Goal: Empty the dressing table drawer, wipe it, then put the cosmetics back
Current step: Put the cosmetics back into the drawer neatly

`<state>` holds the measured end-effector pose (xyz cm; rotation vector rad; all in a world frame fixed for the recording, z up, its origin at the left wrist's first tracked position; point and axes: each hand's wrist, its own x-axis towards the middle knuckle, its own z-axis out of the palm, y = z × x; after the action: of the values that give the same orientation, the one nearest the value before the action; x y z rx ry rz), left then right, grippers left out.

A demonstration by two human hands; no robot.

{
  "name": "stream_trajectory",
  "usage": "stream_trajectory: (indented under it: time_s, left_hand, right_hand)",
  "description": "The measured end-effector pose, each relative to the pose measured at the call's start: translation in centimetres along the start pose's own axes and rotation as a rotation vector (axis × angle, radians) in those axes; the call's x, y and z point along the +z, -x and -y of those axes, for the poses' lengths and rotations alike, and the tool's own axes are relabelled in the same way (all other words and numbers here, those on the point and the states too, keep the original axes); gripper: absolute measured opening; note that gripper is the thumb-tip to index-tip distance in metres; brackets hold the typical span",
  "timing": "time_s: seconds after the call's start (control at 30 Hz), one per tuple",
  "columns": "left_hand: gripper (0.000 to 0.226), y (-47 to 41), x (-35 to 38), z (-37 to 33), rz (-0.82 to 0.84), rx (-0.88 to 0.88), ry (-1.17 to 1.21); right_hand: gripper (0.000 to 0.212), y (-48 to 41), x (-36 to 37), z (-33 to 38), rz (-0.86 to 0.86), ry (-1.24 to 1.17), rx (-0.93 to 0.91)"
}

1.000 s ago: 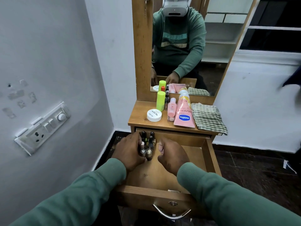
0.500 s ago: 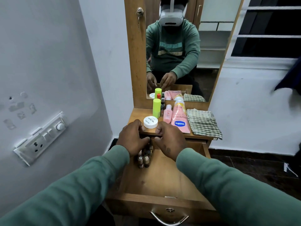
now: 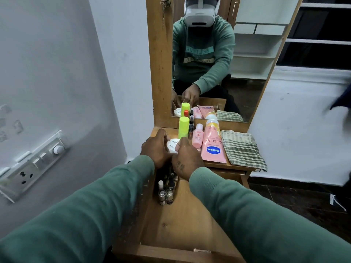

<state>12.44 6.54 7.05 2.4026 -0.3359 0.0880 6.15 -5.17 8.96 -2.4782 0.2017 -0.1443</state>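
At frame centre, both hands meet on the white jar (image 3: 172, 145) standing on the surface (image 3: 235, 165): left hand (image 3: 155, 149) cups its left side, right hand (image 3: 187, 158) its right, fingers clamped around it. Nail-polish bottles (image 3: 167, 188) stand below in the open drawer (image 3: 182, 224). Green bottle (image 3: 183, 127) and Vaseline tube (image 3: 212, 145) crowd the jar's right.

Green ribbed-cuff sweatshirt sleeves (image 3: 247, 215), a small dark marking on the right hand (image 3: 187, 158).
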Motion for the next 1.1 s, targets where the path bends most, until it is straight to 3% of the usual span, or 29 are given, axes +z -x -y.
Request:
stream_trajectory:
  time_s: [0.33, 0.53, 0.7, 0.83, 0.93, 1.1]
  left_hand:
    - [0.059, 4.6, -1.6, -0.9, -0.018, 0.107, 0.253]
    - [0.058, 11.6, -2.4, -0.3, 0.109, 0.216, 0.211]
    - [0.064, 15.7, -1.1, 2.5, 0.257, 0.227, 0.016]
    - [0.059, 16.8, -1.1, 3.2, 0.331, 0.228, -0.080]
    - [0.056, 16.5, -1.5, 2.9, 0.362, 0.252, -0.295]
    - [0.031, 16.1, -1.5, 2.5, 0.423, 0.319, -0.558]
  right_hand:
    - [0.021, 2.5, -0.9, -1.4, -0.142, -0.282, 0.051]
    - [0.014, 7.6, -1.1, -3.6, 0.082, -0.583, 0.153]
    - [0.015, 11.3, 0.4, -5.1, 0.298, -0.600, 0.260]
    - [0.020, 11.5, 2.2, -5.9, 0.381, -0.554, 0.343]
    - [0.021, 10.8, 3.3, -5.9, 0.428, -0.504, 0.363]
    - [0.018, 10.2, 5.5, -5.5, 0.509, -0.377, 0.342]
